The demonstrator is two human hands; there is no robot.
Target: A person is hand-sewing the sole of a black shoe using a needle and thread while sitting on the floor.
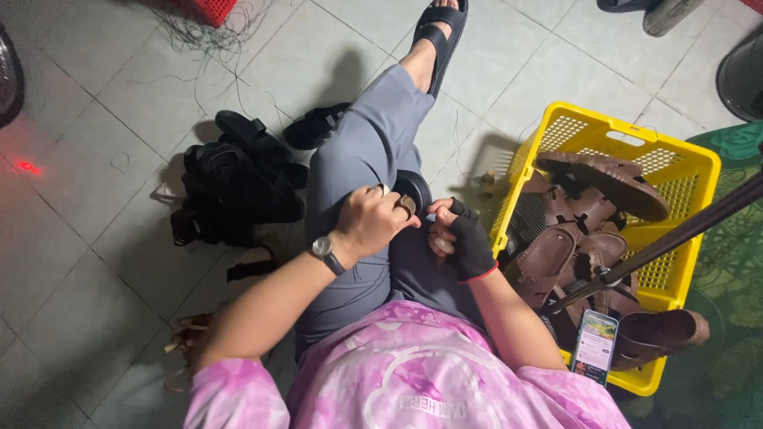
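Note:
I sit on the floor with a black sandal (415,189) resting on my lap, between my grey-trousered legs. My left hand (372,221), with a wristwatch and rings, is closed over the sandal's near edge. My right hand (461,238), in a black fingerless glove with a red cuff, grips the same sandal from the right, fingers curled. The two hands touch each other over it. Most of the sandal is hidden under the hands.
A yellow plastic crate (685,173) of brown sandals (608,179) stands at my right, with a phone (594,346) leaning on its near corner. A pile of black sandals (238,183) lies on the tiled floor to my left. A dark rod (675,234) crosses the crate.

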